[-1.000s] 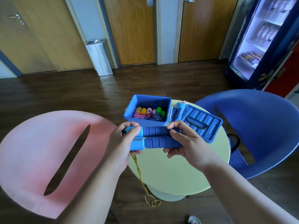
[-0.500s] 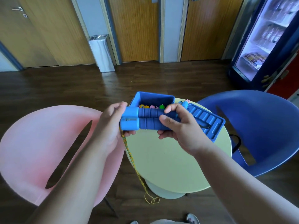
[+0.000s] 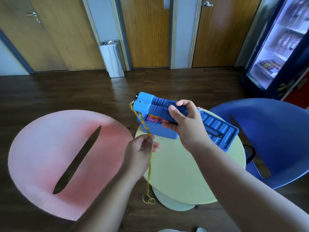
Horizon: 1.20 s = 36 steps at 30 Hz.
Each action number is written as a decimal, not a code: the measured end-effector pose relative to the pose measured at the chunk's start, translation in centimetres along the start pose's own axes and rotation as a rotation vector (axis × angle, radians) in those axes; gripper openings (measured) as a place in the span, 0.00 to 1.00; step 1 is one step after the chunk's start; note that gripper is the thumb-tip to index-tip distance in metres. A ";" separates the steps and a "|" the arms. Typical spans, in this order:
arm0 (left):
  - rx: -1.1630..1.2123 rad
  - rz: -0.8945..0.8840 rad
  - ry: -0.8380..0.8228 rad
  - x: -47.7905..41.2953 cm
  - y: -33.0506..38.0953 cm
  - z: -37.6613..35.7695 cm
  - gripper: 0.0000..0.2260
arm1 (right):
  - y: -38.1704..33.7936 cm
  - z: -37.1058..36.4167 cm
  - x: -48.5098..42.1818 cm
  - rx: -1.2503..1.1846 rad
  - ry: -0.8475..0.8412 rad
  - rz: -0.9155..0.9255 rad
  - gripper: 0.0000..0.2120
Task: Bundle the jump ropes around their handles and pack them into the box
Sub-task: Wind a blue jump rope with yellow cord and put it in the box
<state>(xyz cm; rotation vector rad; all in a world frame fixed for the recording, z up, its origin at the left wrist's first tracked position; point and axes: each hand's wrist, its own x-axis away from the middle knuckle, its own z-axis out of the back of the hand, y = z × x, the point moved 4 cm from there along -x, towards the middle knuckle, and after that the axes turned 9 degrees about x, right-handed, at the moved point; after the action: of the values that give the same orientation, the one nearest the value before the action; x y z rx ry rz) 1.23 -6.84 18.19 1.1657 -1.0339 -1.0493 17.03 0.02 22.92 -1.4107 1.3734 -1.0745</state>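
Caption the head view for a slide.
Right hand grips both handles over the box; left hand pinches the rope.

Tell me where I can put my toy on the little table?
The near half of the table, between the blue box and the front rim, is bare. The far side is crowded: box and open lid. The rope dangles by the left rim.

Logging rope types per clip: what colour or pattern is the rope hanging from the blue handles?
Braided yellow, orange and green rope, clearest in the head view.
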 end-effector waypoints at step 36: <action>0.042 0.285 -0.245 2.0 -0.6 -4.1 0.17 | 2.8 1.0 -0.2 -0.218 -0.025 -0.290 0.09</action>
<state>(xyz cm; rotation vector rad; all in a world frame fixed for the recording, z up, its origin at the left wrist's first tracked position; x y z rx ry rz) 5.63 -8.08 17.29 0.9034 -1.3765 -0.9613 17.25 0.20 19.98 -1.8198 1.3262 -1.1096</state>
